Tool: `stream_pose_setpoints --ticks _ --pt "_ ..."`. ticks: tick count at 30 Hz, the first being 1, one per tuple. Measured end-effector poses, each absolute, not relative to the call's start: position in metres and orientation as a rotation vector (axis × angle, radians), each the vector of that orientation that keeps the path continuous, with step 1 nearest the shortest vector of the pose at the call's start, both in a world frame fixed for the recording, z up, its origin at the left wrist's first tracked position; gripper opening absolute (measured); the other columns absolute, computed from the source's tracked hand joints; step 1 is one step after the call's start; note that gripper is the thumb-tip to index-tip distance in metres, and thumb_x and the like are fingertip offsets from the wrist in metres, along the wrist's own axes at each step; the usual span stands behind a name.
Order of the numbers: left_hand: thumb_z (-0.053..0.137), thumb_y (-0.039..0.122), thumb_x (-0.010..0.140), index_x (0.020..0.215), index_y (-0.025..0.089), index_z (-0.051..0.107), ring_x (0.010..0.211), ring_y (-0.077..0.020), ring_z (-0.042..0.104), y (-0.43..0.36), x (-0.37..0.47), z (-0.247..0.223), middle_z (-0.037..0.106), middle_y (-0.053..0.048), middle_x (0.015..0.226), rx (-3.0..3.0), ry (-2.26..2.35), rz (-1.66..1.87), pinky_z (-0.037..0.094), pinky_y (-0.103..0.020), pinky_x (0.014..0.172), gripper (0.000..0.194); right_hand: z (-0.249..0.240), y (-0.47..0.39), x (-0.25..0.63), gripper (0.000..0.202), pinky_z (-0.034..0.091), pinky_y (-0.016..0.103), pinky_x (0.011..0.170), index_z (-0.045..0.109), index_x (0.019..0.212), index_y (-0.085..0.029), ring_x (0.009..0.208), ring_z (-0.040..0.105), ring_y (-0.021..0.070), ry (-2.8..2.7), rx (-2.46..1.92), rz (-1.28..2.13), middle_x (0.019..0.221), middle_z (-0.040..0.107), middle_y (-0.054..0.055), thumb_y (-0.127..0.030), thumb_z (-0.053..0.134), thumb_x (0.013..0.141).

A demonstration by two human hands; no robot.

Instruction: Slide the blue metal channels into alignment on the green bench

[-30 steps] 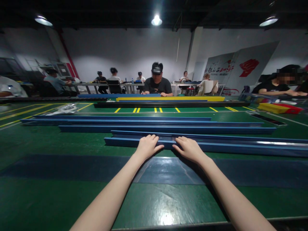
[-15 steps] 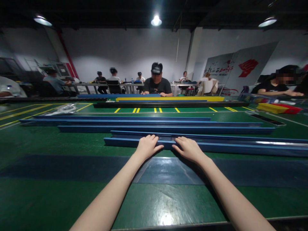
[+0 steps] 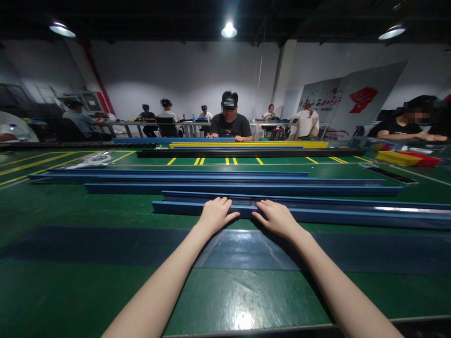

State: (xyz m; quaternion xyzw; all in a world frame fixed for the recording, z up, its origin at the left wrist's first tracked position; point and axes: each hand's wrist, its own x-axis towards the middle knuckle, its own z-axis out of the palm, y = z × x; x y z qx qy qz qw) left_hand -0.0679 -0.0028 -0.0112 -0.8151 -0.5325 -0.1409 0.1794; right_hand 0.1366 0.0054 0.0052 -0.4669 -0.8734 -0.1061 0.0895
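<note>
Across the green table lies a long blue U-shaped channel (image 3: pixel 352 217), its left end near the middle of the view. My left hand (image 3: pixel 216 213) grips its near wall, fingers hooked over the top edge and thumb along the front face. A short way to the right, my right hand (image 3: pixel 275 215) grips the same wall, its thumb pointing toward the other thumb. The fingertips of both hands are partly hidden inside the channel. Nearer to me, a flat translucent dark strip (image 3: pixel 239 249) lies under my forearms.
Beyond are more blue channels (image 3: pixel 239 190), a black bar (image 3: pixel 246 153) and a yellow channel (image 3: pixel 253 145). A clear plastic bag (image 3: pixel 93 160) lies at left, a phone (image 3: pixel 391 174) and yellow tray (image 3: pixel 398 158) at right. A person (image 3: pixel 230 124) sits opposite; others sit farther back.
</note>
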Motion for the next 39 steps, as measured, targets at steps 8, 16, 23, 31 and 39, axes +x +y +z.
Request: stream_pose_setpoints --ticks 8,16,23,31,39 --pt "0.039 0.052 0.082 0.092 0.018 0.054 0.083 -0.0192 0.055 -0.0029 -0.0680 -0.0112 0.060 -0.004 0.088 -2.306 -1.501 -0.395 0.039 -0.027 0.062 0.039 0.0051 0.0049 0.1366 0.032 0.035 0.025 0.068 0.056 0.095 -0.017 0.086 0.055 0.0173 -2.602 -1.398 -0.313 0.094 0.061 0.008 -0.038 0.033 0.087" --pt "0.038 0.052 0.082 0.092 0.018 0.054 0.083 -0.0190 0.054 -0.0029 -0.0684 -0.0116 0.060 -0.005 0.088 -2.303 -1.501 -0.394 0.039 -0.026 0.063 0.039 0.0048 0.0051 0.1368 0.032 0.036 0.025 0.068 0.056 0.094 -0.017 0.085 0.055 0.0177 -2.602 -1.387 -0.322 0.092 0.061 0.007 -0.038 0.033 0.087" --pt "0.038 0.052 0.082 0.094 0.017 0.054 0.083 -0.0185 0.054 -0.0029 -0.0687 -0.0112 0.060 -0.005 0.089 -2.308 -1.509 -0.385 0.040 -0.026 0.063 0.040 0.0060 0.0044 0.1363 0.031 0.036 0.025 0.068 0.056 0.094 -0.017 0.086 0.055 0.0176 -2.599 -1.406 -0.312 0.093 0.061 0.008 -0.037 0.033 0.087" --pt "0.038 0.052 0.082 0.091 0.017 0.054 0.083 -0.0188 0.054 -0.0036 -0.0682 -0.0109 0.060 -0.005 0.088 -2.313 -1.507 -0.390 0.039 -0.026 0.063 0.040 0.0083 0.0027 0.1356 0.032 0.036 0.026 0.070 0.056 0.096 -0.017 0.088 0.054 0.0182 -2.608 -1.414 -0.291 0.096 0.061 0.008 -0.038 0.033 0.087" --pt "0.037 0.052 0.082 0.091 0.017 0.054 0.083 -0.0185 0.054 -0.0028 -0.0686 -0.0113 0.060 -0.005 0.089 -2.307 -1.502 -0.390 0.039 -0.025 0.063 0.039 0.0073 0.0032 0.1359 0.033 0.036 0.025 0.070 0.056 0.098 -0.017 0.088 0.054 0.0183 -2.610 -1.410 -0.300 0.097 0.060 0.008 -0.038 0.032 0.087"
